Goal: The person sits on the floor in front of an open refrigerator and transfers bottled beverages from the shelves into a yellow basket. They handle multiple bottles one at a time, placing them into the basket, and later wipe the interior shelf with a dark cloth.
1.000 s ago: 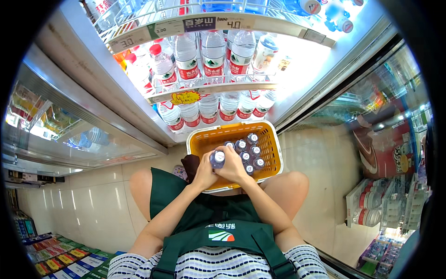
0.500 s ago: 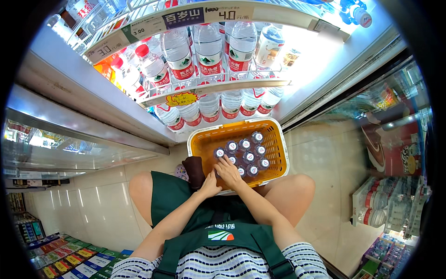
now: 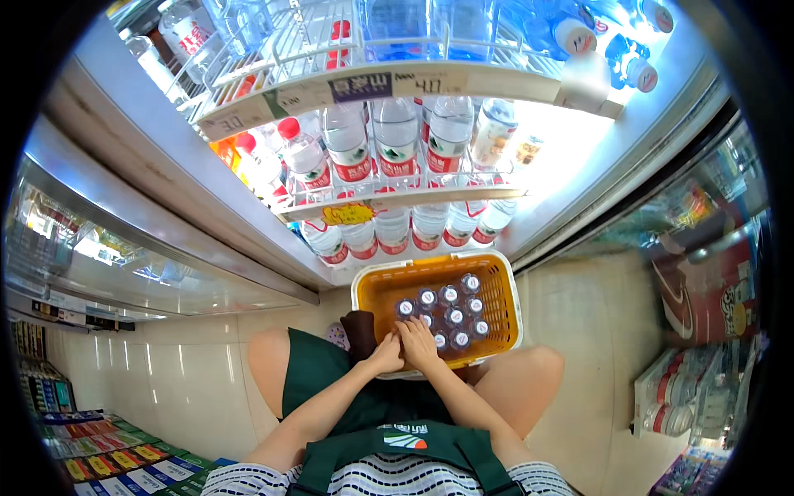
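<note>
A yellow basket with a white rim stands on the floor between my knees. Inside it, clear bottles with white caps stand upright in a close group. My left hand reaches over the near left part of the basket, its fingers bent together. Beside it, my right hand lies against the near left bottles, fingers curled downward and partly covering a cap. The fingertips of both hands nearly meet. What they grip, if anything, is hidden beneath them.
Ahead is an open lit cooler with a lower shelf edge and red-labelled water bottles. Blue bottles lie above right. A dark brown object sits left of the basket. Packaged goods are at lower left, and bottle packs at right.
The view has tilted upward, so the cooler and basket appear lower. Both hands stay at the near left of the bottle group, with the right fingers slightly more curled.
</note>
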Demonstrator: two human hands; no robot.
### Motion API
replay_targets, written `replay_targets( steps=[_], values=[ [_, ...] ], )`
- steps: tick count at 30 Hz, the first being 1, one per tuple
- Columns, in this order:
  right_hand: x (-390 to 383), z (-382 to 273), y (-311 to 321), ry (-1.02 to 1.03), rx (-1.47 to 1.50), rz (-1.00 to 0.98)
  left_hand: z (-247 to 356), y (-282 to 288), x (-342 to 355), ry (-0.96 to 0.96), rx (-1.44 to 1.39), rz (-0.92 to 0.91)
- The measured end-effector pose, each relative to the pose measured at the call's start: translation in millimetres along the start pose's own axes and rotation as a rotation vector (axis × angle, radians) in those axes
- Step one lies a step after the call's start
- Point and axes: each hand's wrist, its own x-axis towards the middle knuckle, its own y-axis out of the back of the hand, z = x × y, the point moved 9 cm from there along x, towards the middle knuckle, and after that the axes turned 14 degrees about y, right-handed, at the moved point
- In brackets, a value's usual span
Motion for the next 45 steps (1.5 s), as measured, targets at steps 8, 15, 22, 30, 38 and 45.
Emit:
replay_targets(
  steps=[8,15,22,30,38,45],
  values=[
    [101.7,-26.1,194.3,0.082,0.145,0.427,119.5,218.9,-67.7,-0.289,-0.192,0.659],
    [201.9,-135.2,395.3,0.425,0.230,0.687,221.5,434.1,-216.7,-0.658,-0.207,1.274],
    [327.2,-202.9,489.6,0.666,0.086,0.769,228.7,576.6,-233.2,-0.511,-0.192,1.804],
    [503.8,-193.0,490.7,0.396,-0.089,0.698,199.6,598.5,-207.1,-0.225,-0.241,1.802],
    [571.6,-202.8,489.4,0.264,-0.041,0.639,202.5,594.9,-212.1,-0.292,-0.434,1.774],
    [551.1,-206.8,495.4,0.151,-0.094,0.633,198.1,595.2,-213.2,-0.306,-0.407,1.794]
  ],
)
